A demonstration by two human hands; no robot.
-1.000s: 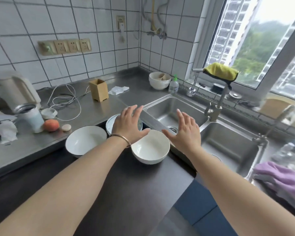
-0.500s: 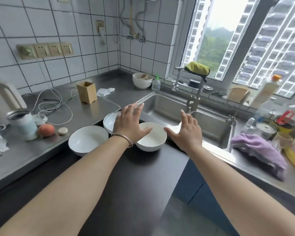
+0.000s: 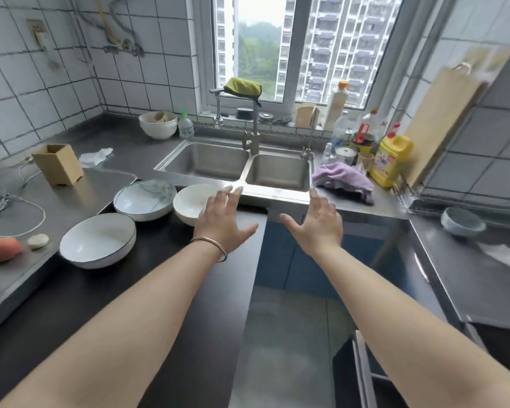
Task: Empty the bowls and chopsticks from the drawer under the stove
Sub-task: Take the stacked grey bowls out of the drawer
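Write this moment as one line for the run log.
left hand: open, empty | right hand: open, empty | three bowls on dark stovetop | chopsticks: not visible

I see dark stove top (image 3: 159, 304) set in steel counter (image 3: 80, 195). Three white ceramic bowls on it: black-rimmed bowl (image 3: 98, 244), patterned shallow bowl (image 3: 144, 199) behind, plain bowl (image 3: 193, 204) beside that. On steel: square wooden holder (image 3: 58, 164), white cord (image 3: 15, 198), peach (image 3: 1, 249), crumpled purple cloth (image 3: 343, 182) right of sink.
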